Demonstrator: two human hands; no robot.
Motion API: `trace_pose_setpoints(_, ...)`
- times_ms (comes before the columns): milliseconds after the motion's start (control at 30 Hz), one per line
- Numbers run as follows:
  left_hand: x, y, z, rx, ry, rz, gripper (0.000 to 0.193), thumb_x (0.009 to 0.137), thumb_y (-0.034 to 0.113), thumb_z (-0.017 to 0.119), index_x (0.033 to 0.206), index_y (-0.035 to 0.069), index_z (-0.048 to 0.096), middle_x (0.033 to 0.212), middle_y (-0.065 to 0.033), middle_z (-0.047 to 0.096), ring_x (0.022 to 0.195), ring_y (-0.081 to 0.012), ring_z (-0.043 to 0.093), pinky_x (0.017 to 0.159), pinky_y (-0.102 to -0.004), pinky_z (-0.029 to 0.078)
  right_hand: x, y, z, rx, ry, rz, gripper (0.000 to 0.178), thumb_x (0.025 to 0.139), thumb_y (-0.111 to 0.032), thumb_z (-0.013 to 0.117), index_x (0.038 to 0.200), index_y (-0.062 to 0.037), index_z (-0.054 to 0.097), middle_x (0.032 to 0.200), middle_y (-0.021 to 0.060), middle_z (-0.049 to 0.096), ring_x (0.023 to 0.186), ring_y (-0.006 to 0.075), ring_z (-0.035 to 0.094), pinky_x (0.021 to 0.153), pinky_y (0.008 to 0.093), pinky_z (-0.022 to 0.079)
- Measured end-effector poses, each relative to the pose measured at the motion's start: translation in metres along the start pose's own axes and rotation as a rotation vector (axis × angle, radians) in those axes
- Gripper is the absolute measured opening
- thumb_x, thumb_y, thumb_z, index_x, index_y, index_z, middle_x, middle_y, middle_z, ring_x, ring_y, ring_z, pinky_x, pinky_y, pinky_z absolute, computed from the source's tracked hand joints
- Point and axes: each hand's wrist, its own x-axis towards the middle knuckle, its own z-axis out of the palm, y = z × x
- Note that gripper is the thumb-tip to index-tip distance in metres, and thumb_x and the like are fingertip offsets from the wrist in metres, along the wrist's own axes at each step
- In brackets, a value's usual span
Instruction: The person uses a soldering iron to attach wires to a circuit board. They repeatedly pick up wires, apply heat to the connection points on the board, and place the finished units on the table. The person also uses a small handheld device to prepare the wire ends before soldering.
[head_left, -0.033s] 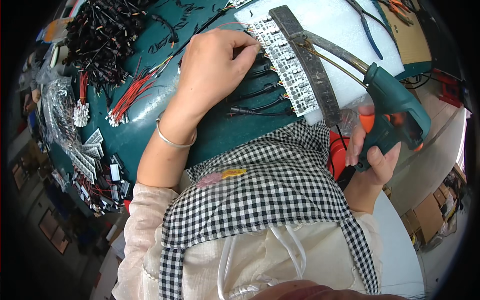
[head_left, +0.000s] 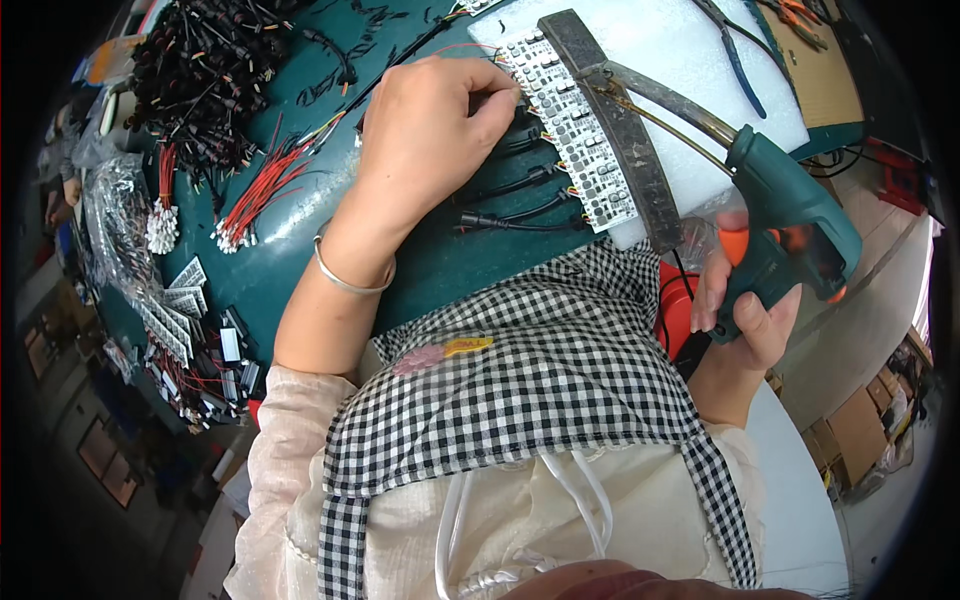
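A white strip of circuit boards (head_left: 577, 135) lies on a white foam sheet (head_left: 690, 110), with a dark metal bar (head_left: 625, 150) along its right side. Several short black cables (head_left: 515, 212) with connectors are joined to its left edge. At that edge, farther up, my left hand (head_left: 425, 130) is closed in a pinch; what sits between the fingertips is hidden, though a thin red wire (head_left: 465, 46) runs close by. My right hand (head_left: 745, 310) grips a green soldering gun (head_left: 790, 200) with an orange trigger. Its metal tip reaches over the bar, close to the boards.
Black connector cables (head_left: 205, 85) are heaped at the far left of the green table (head_left: 425, 265). Red wire bundles (head_left: 262, 205) with white plugs lie nearer, beside plastic bags (head_left: 125, 215) and small board panels (head_left: 170, 325). Pliers (head_left: 740, 65) rest on the foam at the far right.
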Motion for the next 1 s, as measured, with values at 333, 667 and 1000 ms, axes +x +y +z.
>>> trace_pose_setpoints(333,0.008,0.005,0.007,0.115,-0.021,-0.025,0.011,0.070,0.015,0.064,0.070,0.007,0.071,0.062,-0.0122,0.064,0.058,-0.0314,0.063,0.058,-0.0395,0.052,-0.001,0.010,0.008,-0.050,0.012,-0.015,0.069,0.078,-0.029,0.077,0.117,0.0155,0.042,0.067,0.0127,0.055,0.044,0.0132,0.052,0.039,0.0237,0.045)
trace_pose_setpoints(667,0.009,0.003,0.010,0.189,-0.017,0.023,0.010,0.071,0.016,0.065,0.072,0.006,0.069,0.058,-0.0072,0.063,0.050,-0.0199,0.060,0.054,-0.0302,0.049,-0.002,0.014,0.009,-0.127,-0.025,0.039,0.063,0.078,-0.032,0.077,0.112,0.0111,0.046,0.073,0.0127,0.055,0.047,0.0123,0.051,0.042,0.0229,0.043)
trace_pose_setpoints(1000,0.008,0.004,0.010,0.191,0.013,0.051,0.009,0.070,0.015,0.066,0.070,0.006,0.068,0.058,-0.0068,0.062,0.049,-0.0200,0.059,0.052,-0.0299,0.047,-0.004,0.012,0.010,-0.037,-0.061,0.098,0.051,0.079,-0.013,0.076,0.118,0.0088,0.050,0.082,0.0112,0.061,0.062,0.0111,0.056,0.052,0.0219,0.046)
